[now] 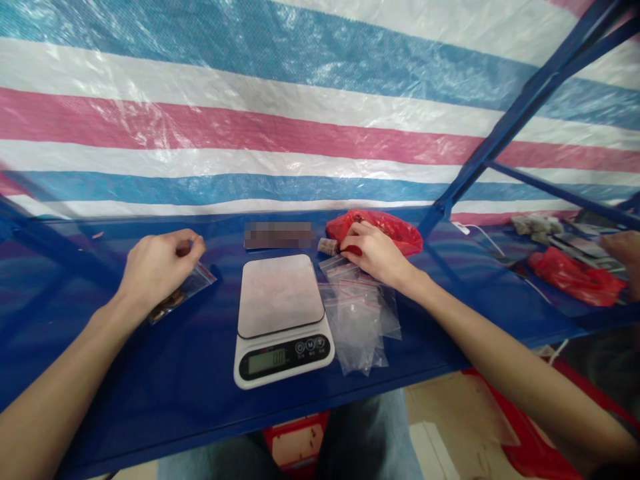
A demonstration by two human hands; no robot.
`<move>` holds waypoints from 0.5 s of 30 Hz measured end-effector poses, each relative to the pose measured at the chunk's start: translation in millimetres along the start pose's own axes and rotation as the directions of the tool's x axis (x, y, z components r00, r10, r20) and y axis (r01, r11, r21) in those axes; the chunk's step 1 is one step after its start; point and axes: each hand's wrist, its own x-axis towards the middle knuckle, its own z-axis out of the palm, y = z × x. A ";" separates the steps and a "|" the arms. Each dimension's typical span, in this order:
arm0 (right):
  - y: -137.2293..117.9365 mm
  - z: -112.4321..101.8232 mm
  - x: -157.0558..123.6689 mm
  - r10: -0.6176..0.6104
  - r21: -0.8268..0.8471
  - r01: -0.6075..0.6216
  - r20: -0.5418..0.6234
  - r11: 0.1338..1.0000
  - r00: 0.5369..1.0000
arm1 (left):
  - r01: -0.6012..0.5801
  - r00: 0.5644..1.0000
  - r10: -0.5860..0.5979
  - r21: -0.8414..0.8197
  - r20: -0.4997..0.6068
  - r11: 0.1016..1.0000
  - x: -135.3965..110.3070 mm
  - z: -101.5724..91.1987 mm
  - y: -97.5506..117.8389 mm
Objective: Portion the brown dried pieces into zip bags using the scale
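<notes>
My left hand (160, 267) is at the left of the table, thumb and fingers curled together. A small clear zip bag (193, 283) with brown pieces inside lies under and beside it; whether the fingers grip anything is hidden. My right hand (373, 250) bends its fingers down at the near left edge of an open red plastic bag (407, 237). Just below those fingertips, several flat clear zip bags (355, 313) overlap. What the right fingers hold cannot be made out. Between the hands, a white digital scale (281, 297) has a bare pan and a lit display.
A small brownish roll (328, 247) sits beside the red bag. Behind the scale lies a blurred-out flat item (279, 235). Blue metal bars (500, 143) slant up at the right. Beyond them are another red bag (575, 277) and another person's hand (623, 247). Striped sheeting (225, 127) hangs behind.
</notes>
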 end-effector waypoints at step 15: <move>-0.8 -0.3 7.5 0.013 0.091 -0.007 -0.069 0.996 0.998 | -0.006 1.000 0.006 -0.013 0.001 1.000 -0.1 1.6 -3.7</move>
